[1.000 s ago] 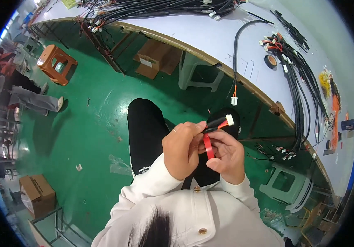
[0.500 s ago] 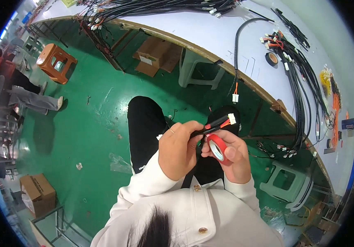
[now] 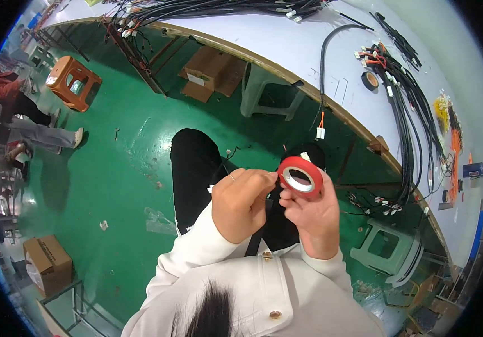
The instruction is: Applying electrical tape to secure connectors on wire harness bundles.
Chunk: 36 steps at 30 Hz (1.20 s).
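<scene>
My right hand holds a roll of red tape, its round opening turned up into view. Just left of it, my left hand is closed, fingertips pinched close to the roll's left edge. It grips a black cable harness that is now mostly hidden by the hand and the tape. Only a white connector on the harness peeks out past the roll's upper rim. Both hands are above my lap.
Ahead and to the right curves a white worktable bearing bundles of black cables and a roll of black tape. One cable end with a white connector hangs over its edge. A green stool stands at right.
The red tape roll has come up and turned, covering the harness that showed before. My right hand's fingers have shifted beneath the roll; my left hand has moved slightly left.
</scene>
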### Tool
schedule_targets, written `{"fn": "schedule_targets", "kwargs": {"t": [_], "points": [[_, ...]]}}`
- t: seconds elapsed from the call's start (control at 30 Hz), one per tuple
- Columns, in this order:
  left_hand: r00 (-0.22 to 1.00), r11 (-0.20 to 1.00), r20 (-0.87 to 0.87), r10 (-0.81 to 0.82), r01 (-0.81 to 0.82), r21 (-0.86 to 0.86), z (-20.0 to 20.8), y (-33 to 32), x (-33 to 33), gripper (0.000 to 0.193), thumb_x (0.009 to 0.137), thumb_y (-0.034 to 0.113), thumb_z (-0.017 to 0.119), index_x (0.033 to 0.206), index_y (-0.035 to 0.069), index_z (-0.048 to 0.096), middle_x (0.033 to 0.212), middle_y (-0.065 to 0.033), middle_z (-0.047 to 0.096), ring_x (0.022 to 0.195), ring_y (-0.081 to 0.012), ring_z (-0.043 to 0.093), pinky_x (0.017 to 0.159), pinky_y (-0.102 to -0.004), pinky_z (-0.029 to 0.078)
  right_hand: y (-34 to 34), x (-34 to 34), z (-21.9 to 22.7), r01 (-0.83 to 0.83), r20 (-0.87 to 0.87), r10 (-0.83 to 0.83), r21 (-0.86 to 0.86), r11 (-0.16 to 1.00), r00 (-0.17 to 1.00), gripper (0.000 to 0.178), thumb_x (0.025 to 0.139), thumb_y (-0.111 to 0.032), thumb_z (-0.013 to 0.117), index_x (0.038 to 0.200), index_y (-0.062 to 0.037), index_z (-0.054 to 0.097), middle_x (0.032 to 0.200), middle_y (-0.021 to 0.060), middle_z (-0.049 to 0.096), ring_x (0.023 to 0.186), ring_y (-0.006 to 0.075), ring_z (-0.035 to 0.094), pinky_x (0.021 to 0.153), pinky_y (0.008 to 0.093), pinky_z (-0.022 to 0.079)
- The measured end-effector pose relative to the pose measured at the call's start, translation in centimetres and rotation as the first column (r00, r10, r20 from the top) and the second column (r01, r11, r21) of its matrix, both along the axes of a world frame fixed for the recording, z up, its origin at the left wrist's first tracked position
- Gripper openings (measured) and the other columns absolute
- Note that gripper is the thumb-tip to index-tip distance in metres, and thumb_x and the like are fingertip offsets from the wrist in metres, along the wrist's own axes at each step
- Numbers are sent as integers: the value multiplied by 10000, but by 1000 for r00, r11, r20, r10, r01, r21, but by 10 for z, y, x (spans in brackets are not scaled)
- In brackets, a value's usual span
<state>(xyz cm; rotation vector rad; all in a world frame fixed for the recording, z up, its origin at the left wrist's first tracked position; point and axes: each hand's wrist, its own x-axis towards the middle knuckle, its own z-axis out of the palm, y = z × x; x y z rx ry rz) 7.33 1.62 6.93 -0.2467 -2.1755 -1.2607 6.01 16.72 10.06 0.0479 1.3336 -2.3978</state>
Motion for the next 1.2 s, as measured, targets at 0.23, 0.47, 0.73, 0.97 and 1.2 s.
{"fn": "schedule_targets", "kwargs": {"t": [0.23, 0.47, 0.73, 0.97, 1.2], "points": [[974, 987, 206, -95, 66, 143, 7, -1, 6, 194, 692, -159, 576, 841, -35, 569, 804, -160, 640, 706, -282, 642, 643, -311, 498, 3, -30, -12, 690, -821, 509, 527, 497, 260, 287, 642, -83, 757, 895, -18, 638, 946, 73, 581, 848, 235, 536, 748, 354, 414], [925, 930, 336, -177, 45, 365, 12, -6, 6, 164, 724, -148, 561, 845, -37, 570, 796, -158, 639, 700, -244, 649, 623, -289, 491, 14, -45, -23, 668, -841, 532, 451, 592, 96, 260, 629, -173, 751, 843, -72, 644, 905, 30, 614, 857, 226, 537, 809, 421, 322], [973, 989, 194, -128, 140, -49, 16, -15, 6, 331, 569, -201, 498, 831, -16, 577, 727, -132, 604, 661, -290, 613, 586, -307, 482, 9, -53, -16, 629, -826, 554, 487, 607, 105, 229, 671, -171, 726, 858, -67, 643, 890, 40, 626, 858, 222, 559, 826, 420, 304], [945, 977, 257, -205, 180, 115, 8, -23, 5, 297, 633, -198, 513, 868, -29, 578, 748, -124, 605, 659, -223, 615, 603, -275, 485, 6, -56, -3, 559, -808, 584, 520, 646, 77, 194, 695, -179, 708, 842, -82, 625, 892, 32, 617, 872, 222, 555, 831, 425, 305], [851, 890, 439, -289, 70, 450, -4, -18, 3, 105, 837, -67, 527, 938, -45, 544, 734, -104, 581, 705, -146, 611, 638, -240, 465, 12, -43, -24, 740, -791, 609, 381, 554, -49, 207, 691, -153, 708, 869, -110, 609, 939, 14, 592, 935, 211, 533, 846, 460, 321]]}}
